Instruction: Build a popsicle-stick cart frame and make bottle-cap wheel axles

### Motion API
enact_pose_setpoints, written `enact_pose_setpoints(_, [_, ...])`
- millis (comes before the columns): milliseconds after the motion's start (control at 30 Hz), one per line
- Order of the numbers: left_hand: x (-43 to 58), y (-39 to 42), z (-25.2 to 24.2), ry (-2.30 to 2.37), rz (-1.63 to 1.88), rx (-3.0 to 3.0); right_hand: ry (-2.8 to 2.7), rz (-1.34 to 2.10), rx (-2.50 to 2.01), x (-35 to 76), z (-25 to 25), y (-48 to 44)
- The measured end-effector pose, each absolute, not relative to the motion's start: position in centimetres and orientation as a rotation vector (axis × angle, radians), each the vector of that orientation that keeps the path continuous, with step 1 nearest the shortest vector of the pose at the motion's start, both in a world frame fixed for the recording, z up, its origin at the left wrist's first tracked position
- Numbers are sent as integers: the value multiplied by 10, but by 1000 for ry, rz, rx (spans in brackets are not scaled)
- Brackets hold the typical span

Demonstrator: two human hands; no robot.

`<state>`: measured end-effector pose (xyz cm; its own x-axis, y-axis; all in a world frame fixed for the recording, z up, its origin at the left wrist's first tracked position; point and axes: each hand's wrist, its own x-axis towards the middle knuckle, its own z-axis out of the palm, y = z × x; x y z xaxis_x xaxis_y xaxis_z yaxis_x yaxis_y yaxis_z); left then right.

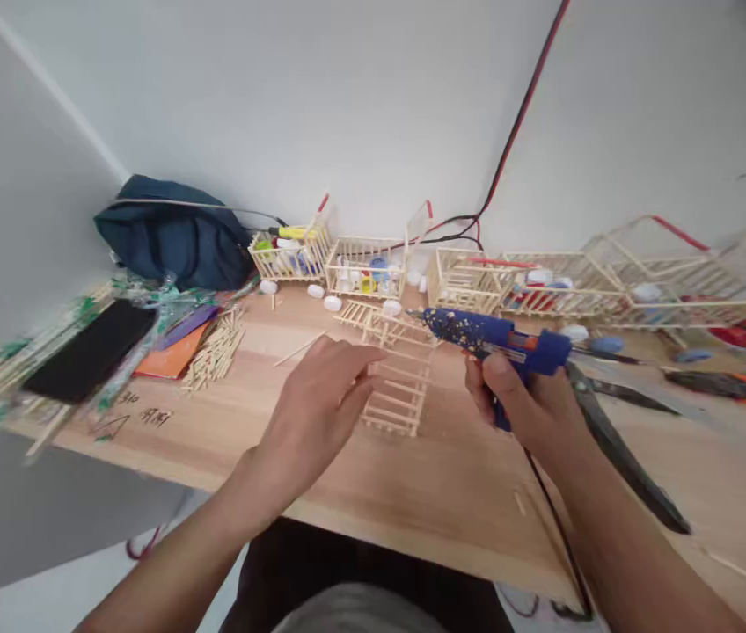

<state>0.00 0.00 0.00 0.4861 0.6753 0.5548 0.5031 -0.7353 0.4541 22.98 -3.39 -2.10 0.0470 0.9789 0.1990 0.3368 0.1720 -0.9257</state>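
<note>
My right hand (524, 396) is wrapped round the handle of a blue hot glue gun (479, 332). Its body is speckled with residue, and its nozzle points left, above the far end of a small ladder-like frame of thin wooden sticks (399, 396). At the frame's left side is my left hand (320, 396), with thumb and forefinger closed on the edge; the other fingers are partly hidden. Behind the frame stands a small stick cart (366, 268) with white bottle-cap wheels, loaded with colored caps.
More stick carts (558, 281) line the wall. On the left lie loose sticks (215, 352), a black phone-like slab (91, 350) and a dark blue bag (171, 233). Large scissors (630, 457) and orange-handled pliers (729, 384) lie right. The gun's cord (558, 519) hangs over the table's front edge.
</note>
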Motion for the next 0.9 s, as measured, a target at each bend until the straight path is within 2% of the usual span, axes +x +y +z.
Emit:
enact_pose_setpoints(267, [-20,23,-3,986,1184,2318,-1451,881,-1274,229,-14,-36])
enact_pose_setpoints(533, [-19,70,0,547,1068,2418,-1584,908,-1328,231,5,-62])
enact_pose_setpoints(667, [-13,83,-8,304,1147,2537,-1607,870,-1451,230,-2,-95])
enact_pose_setpoints(900, [-20,86,-29,205,1264,2636,-1696,866,-1477,212,-18,-123])
